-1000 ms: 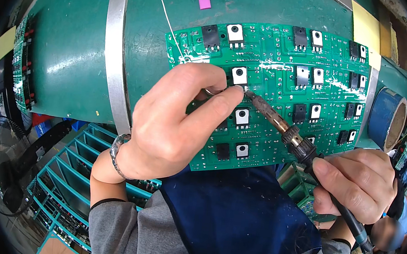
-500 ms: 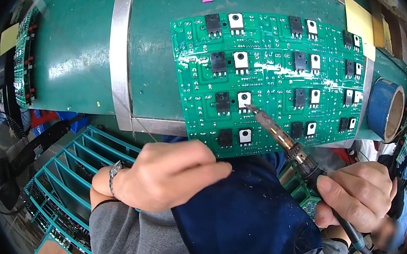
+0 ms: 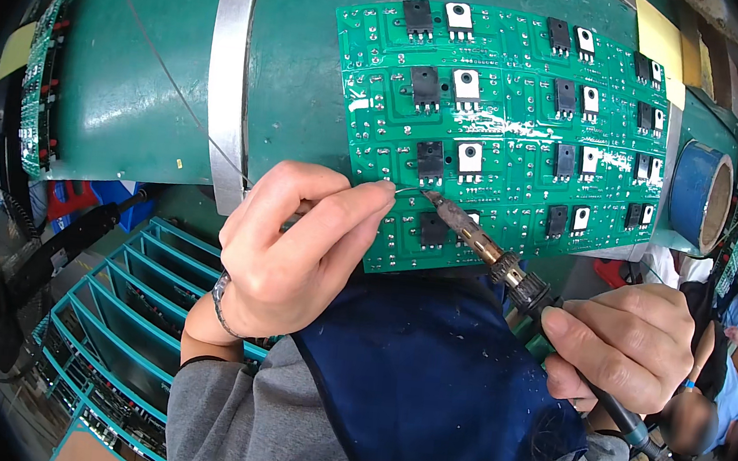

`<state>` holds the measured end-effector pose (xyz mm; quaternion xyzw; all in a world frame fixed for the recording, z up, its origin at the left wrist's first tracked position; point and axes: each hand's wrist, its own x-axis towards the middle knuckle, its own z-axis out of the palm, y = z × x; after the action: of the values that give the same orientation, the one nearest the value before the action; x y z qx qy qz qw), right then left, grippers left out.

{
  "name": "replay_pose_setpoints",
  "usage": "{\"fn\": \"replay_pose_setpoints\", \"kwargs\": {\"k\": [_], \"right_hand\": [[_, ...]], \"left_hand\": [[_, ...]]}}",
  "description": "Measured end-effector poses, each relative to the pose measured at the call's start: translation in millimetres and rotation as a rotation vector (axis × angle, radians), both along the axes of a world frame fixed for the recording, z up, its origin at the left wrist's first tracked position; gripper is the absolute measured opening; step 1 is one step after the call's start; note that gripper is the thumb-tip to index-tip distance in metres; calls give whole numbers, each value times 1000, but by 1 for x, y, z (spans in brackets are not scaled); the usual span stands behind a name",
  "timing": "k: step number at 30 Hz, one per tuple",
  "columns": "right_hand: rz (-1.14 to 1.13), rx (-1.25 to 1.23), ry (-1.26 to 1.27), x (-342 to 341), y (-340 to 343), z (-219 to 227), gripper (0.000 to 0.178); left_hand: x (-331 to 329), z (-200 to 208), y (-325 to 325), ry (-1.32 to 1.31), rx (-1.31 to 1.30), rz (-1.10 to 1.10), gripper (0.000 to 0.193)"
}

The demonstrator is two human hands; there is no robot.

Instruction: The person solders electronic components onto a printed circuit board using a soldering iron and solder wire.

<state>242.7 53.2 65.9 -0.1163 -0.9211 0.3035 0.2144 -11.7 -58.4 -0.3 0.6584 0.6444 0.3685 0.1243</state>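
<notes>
A green circuit board panel (image 3: 370, 128) lies on the bench, with rows of black transistors and white-faced transistors on it. Thin solder wire (image 3: 407, 189) is pinched between the thumb and fingers of my left hand (image 3: 297, 237), at the panel's near left part. Its short free end points at the legs of a black transistor (image 3: 430, 160). My right hand (image 3: 624, 348) grips a soldering iron (image 3: 520, 281) by its dark handle. The iron's tip sits at those same legs, close to the wire's end. Part of the near row is hidden behind the iron.
A metal strip (image 3: 230, 66) crosses the green bench top (image 3: 151, 94). To the right stands a blue tape roll (image 3: 701, 196) beside yellow paper (image 3: 660, 41). A teal slotted rack (image 3: 128, 283) is at lower left. Another person (image 3: 735, 355) is at far right.
My left hand has moved up and right, bringing the wire to the panel. The iron's tip has shifted left from a white-faced transistor to the black one's legs. The panel appears slightly shifted in view.
</notes>
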Motion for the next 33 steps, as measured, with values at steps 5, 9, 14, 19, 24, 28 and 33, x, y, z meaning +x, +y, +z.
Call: {"fn": "replay_pose_setpoints", "kwargs": {"k": [5, 9, 14, 19, 24, 28, 33], "right_hand": [[0, 27, -8, -3, -3, -3, 24], [-7, 126, -5, -4, -8, -6, 22], [-16, 124, 22, -4, -8, -8, 20], [-9, 109, 27, -3, -6, -9, 21], [4, 105, 43, 0, -3, -4, 21], [-12, 89, 37, 6, -4, -4, 21], [-16, 72, 50, 8, -1, -8, 23]], "left_hand": [[-1, -3, 1, 21, 9, -31, 27], [-2, -2, 1, 89, 2, -57, 30], [-1, -1, 2, 123, -20, -95, 31], [1, -1, 5, 102, -35, -106, 33], [-2, 6, 4, 97, -37, -51, 33], [0, 10, 5, 150, -24, -111, 33], [3, 3, 9, 145, -5, -139, 33]]}}
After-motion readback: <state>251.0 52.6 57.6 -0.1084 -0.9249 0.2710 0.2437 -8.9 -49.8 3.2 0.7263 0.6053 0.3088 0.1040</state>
